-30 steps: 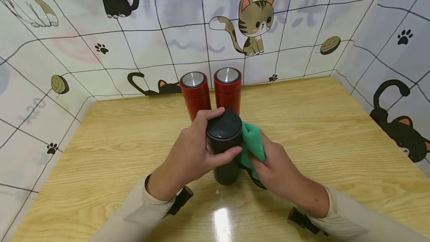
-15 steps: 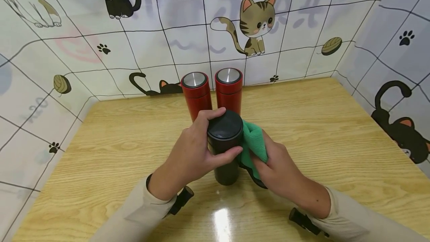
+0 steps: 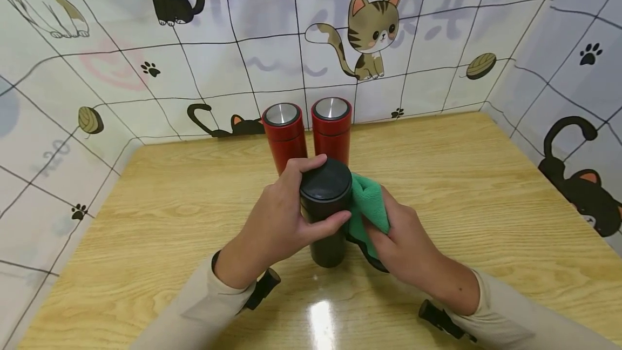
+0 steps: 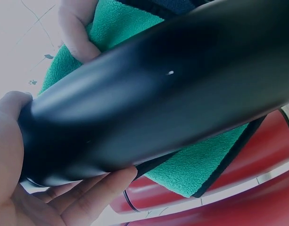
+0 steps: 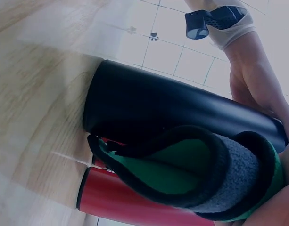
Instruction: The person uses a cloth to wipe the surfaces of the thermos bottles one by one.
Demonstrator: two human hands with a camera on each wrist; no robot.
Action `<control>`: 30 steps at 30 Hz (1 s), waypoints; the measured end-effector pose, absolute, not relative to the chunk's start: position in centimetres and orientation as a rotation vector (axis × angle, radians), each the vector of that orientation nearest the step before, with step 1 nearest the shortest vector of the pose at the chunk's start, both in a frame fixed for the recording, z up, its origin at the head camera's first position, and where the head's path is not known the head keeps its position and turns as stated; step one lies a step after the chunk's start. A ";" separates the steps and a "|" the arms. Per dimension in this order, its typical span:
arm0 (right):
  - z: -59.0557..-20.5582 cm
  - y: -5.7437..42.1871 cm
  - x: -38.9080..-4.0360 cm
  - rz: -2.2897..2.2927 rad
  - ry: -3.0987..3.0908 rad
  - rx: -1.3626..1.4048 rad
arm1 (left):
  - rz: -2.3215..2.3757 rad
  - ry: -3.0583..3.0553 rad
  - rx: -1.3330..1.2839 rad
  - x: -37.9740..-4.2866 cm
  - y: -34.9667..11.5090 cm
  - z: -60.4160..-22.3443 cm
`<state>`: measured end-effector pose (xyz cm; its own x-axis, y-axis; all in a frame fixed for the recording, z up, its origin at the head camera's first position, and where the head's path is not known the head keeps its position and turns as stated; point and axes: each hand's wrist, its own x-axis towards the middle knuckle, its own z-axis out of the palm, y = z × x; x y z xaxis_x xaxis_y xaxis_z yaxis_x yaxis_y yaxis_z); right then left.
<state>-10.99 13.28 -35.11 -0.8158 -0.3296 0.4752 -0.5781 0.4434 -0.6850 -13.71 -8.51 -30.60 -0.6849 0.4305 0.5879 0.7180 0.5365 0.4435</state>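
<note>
A black thermos bottle (image 3: 326, 182) stands upright in the middle of the table. My left hand (image 3: 277, 220) grips it near the top, thumb on the near side and a finger over the lid's edge. In my right hand (image 3: 408, 242) is a bunched green cloth (image 3: 370, 204) with a dark edge, held against the bottle's right side. The left wrist view shows the cloth (image 4: 201, 165) reaching round behind the bottle (image 4: 149, 94). From the right wrist, the cloth's grey reverse (image 5: 234, 174) shows, and the bottle's base (image 5: 94, 96) meets the table.
Two red thermos bottles, the left one (image 3: 285, 139) and the right one (image 3: 332, 131), stand just behind the black one, with silver lid tops. The wooden table (image 3: 466, 177) meets a wall (image 3: 272, 15) covered in cat-print sheeting at the back and sides.
The view shifts very slightly. My right hand and the green cloth move a little to the right; my left hand and the black thermos bottle keep their places.
</note>
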 end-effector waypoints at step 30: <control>-34.7 13.2 -10.7 1.337 -2.463 0.797 | -0.821 -2.357 -0.947 -13.5 -8.8 -30.6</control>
<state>-10.70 13.23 -34.67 -0.8262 -0.3531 0.4390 -0.5605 0.4366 -0.7037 -13.47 -8.83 -30.59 -0.6527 0.4519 0.6081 0.7319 0.5833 0.3522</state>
